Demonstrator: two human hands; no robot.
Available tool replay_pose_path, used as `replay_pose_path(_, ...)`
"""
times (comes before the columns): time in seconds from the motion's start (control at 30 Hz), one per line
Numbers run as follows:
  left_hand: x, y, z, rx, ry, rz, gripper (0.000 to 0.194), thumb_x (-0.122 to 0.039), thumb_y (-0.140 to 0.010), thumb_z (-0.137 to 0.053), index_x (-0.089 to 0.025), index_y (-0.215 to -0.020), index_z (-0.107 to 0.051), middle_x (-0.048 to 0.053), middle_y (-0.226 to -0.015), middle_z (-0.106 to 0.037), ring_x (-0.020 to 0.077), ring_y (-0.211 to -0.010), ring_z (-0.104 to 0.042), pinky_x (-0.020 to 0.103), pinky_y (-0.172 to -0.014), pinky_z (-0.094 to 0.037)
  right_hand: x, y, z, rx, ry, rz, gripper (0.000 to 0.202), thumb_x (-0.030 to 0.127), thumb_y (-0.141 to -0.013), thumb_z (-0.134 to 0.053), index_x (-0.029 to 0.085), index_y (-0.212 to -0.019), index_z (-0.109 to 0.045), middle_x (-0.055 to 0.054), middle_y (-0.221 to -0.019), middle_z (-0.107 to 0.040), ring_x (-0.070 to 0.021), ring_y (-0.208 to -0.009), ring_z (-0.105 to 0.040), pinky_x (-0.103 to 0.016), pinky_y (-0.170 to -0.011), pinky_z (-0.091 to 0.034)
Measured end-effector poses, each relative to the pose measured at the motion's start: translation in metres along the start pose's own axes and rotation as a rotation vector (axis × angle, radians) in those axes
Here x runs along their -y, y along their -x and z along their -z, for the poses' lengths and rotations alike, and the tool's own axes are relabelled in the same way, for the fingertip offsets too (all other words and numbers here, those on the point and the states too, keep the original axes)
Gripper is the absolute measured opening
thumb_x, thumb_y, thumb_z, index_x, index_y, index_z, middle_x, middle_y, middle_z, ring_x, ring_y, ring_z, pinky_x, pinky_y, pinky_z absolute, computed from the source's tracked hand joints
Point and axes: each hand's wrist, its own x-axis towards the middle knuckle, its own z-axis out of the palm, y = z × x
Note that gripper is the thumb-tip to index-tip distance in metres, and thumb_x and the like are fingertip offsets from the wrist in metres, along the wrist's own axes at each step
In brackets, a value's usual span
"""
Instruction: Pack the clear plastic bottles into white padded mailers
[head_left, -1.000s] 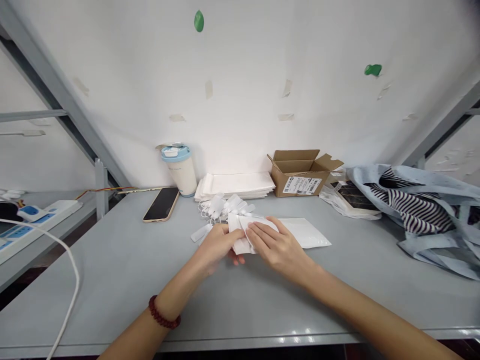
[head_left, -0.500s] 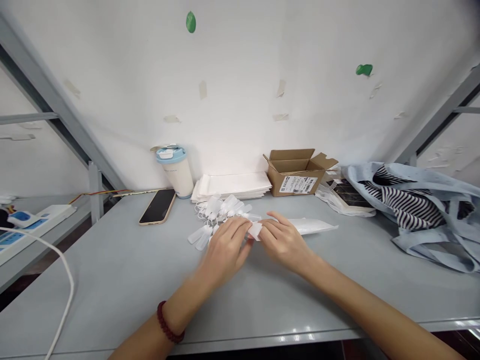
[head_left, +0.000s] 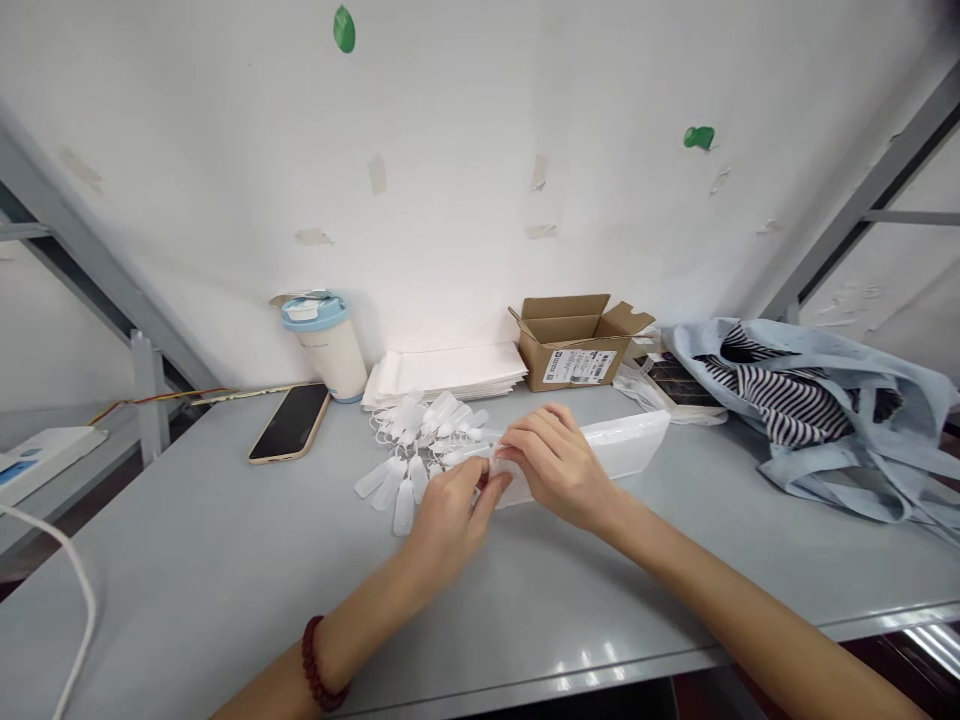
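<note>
Turned from a thin profile half a second ago to show more of its broad face, an envelope (head_left: 630, 446) is grasped at its left end by both hands, the left hand (head_left: 448, 510) pinching between thumb and forefinger, the right hand (head_left: 559, 465) with fingertips bunched just beside. Keeping the two pinches close and pressing evenly along that end would likely hold the edge straight and free of creases. From the fingertips the envelope runs behind the right hand and out to its right, with tags (head_left: 403, 508) near the left fingers on the table (head_left: 225, 560).
</note>
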Motion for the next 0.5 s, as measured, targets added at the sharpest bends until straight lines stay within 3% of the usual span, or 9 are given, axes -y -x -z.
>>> replay_pose_path(0.17,-0.013,-0.015,-0.004,0.206,0.103,0.152,0.029,-0.034,-0.084,-0.049,-0.019,-0.060,-0.042,-0.002,-0.056,-0.050,0.0143,-0.054,-0.050,0.025,-0.052,-0.032,-0.017,0.004,-0.005,0.022,0.049,-0.096,0.016,0.012,-0.091,-0.044,0.018,-0.080,-0.053,-0.001,-0.070,-0.060,-0.0132,-0.067,-0.049,-0.029,-0.070,-0.035)
replay_pose_path(0.3,-0.021,-0.033,-0.014,0.195,0.247,0.256,0.029,-0.030,-0.083,-0.050,-0.019,-0.058,-0.044,-0.002,-0.050,-0.052,0.0133,-0.048,-0.053,0.024,-0.049,-0.035,-0.029,0.005,-0.006,0.099,0.121,-0.223,0.016,0.013,-0.091,-0.041,0.017,-0.091,-0.056,-0.008,-0.090,-0.061,-0.0179,-0.085,-0.051,-0.031,-0.076,-0.037)
replay_pose_path(0.4,-0.024,-0.051,-0.023,0.200,0.438,0.371,0.022,-0.027,-0.086,-0.048,-0.016,-0.067,-0.051,0.000,-0.056,-0.059,0.0112,-0.040,-0.053,0.022,-0.042,-0.034,-0.037,0.007,-0.003,0.221,0.178,-0.323,0.020,0.013,-0.088,-0.043,0.015,-0.104,-0.055,-0.013,-0.108,-0.057,-0.0227,-0.097,-0.050,-0.035,-0.080,-0.038)
replay_pose_path(0.5,-0.028,-0.069,-0.031,0.177,0.580,0.458,0.022,-0.024,-0.089,-0.043,-0.014,-0.072,-0.052,0.001,-0.057,-0.057,0.0096,-0.035,-0.051,0.021,-0.037,-0.033,-0.044,0.006,0.004,0.372,0.218,-0.353,0.020,0.014,-0.087,-0.046,0.013,-0.104,-0.056,-0.016,-0.115,-0.055,-0.0262,-0.102,-0.050,-0.037,-0.082,-0.038)
